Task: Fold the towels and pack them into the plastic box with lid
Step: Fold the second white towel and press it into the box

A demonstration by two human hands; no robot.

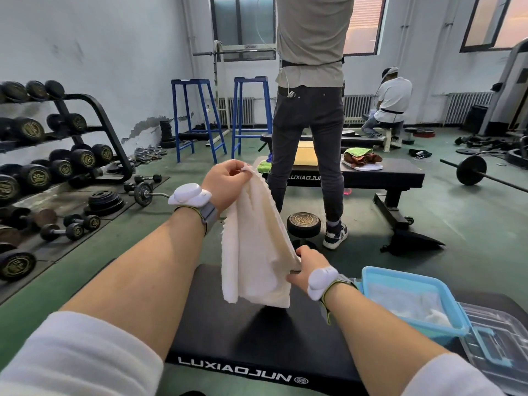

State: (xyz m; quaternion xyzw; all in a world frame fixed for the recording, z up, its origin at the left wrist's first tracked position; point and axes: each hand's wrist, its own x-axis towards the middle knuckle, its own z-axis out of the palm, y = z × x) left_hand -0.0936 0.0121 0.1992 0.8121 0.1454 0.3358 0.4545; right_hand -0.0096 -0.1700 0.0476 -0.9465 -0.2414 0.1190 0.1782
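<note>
A: Item one, the grips. Status?

B: Left hand (221, 181) is pinching the top corner of the white towel (254, 241), fingers curled round the hem. Right hand (307, 267) is grasping the towel's lower right edge, thumb and fingers closing on the cloth. Both grips are holding; neither is released.

A: Item two, the towel itself.

B: It is hanging slantwise between the two grips, doubled lengthwise by the look of it, its bottom edge dangling just above the black bench (257, 344).

A: Handling note for the fold?

B: Judged only: the hands should be drawing the cloth taut, matching corner to corner, then laying it flat on the bench before halving again, so that the edges are not slipping askew. Terry cloth is tending to sag.

A: Item three, the container.

B: The plastic box (445, 310), blue-rimmed, is sitting on the bench just right of the towel, beside the right wrist. Something pale is lying inside; whether it is a folded towel I cannot tell. The clear lid (497, 344) is lying further right of the towel, partly under the box's near corner.
</note>
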